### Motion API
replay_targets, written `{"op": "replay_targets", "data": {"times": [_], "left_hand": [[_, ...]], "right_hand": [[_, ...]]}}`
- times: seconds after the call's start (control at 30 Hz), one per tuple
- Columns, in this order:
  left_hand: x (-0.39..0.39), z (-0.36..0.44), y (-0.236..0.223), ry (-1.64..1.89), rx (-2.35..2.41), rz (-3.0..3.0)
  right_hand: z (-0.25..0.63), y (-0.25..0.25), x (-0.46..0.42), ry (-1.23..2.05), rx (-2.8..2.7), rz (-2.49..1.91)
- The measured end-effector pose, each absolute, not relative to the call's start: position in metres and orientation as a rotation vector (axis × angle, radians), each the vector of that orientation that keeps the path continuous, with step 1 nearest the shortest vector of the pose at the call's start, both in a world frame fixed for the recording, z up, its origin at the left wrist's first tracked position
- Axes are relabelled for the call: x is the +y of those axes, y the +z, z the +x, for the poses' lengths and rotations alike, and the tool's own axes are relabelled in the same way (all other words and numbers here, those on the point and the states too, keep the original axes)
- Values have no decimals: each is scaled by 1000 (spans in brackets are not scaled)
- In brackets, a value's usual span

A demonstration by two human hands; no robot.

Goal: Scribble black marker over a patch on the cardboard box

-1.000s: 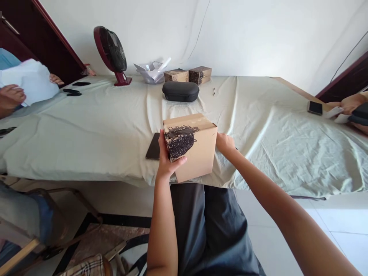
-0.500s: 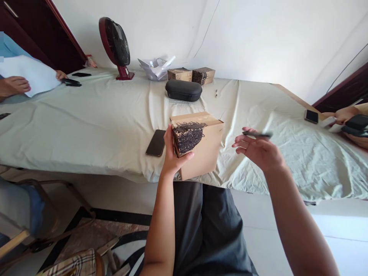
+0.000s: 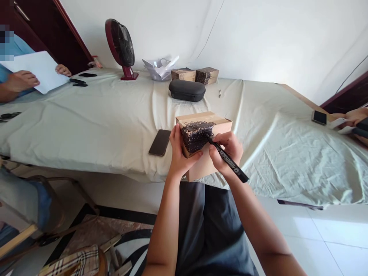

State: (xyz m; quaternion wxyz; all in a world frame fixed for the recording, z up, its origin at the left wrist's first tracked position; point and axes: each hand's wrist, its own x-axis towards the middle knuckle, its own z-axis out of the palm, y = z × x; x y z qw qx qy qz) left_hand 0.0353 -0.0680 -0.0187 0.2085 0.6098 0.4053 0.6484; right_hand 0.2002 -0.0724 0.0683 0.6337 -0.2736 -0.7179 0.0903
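A brown cardboard box (image 3: 201, 168) stands tilted at the near edge of the cloth-covered table, one corner of it scribbled over in black ink. My left hand (image 3: 181, 155) grips that box at its left side, thumb across the front and fingers behind the edge. Between the fingers of my right hand (image 3: 228, 151) is a black marker pen (image 3: 231, 163), its tip at the dark scribbled patch on the front face. A black phone (image 3: 160, 142) lies flat just left of the box.
Behind the box are a black zip case (image 3: 186, 90), two smaller cardboard boxes (image 3: 207, 76), a white plastic basket (image 3: 158, 69) and a red-black fan (image 3: 122, 46). Another person at the left holds white paper (image 3: 43, 71). Someone's hand shows at the right, near a phone (image 3: 319, 117).
My right hand has come in from the right, turning the marker pen round so its tip meets the box. My left hand keeps its hold. The view has shifted slightly.
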Motion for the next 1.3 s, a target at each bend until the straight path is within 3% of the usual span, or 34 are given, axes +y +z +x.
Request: {"op": "replay_targets", "data": {"times": [0.47, 1.0, 1.3], "left_hand": [[-77, 51, -8, 1808, 1173, 1718], [-84, 78, 2, 1932, 1610, 1909], [-84, 80, 4, 1908, 1662, 1978]], "right_hand": [[196, 74, -87, 159, -1804, -541], [207, 114, -114, -180, -2059, -756], [212, 122, -116, 5, -1917, -873]]}}
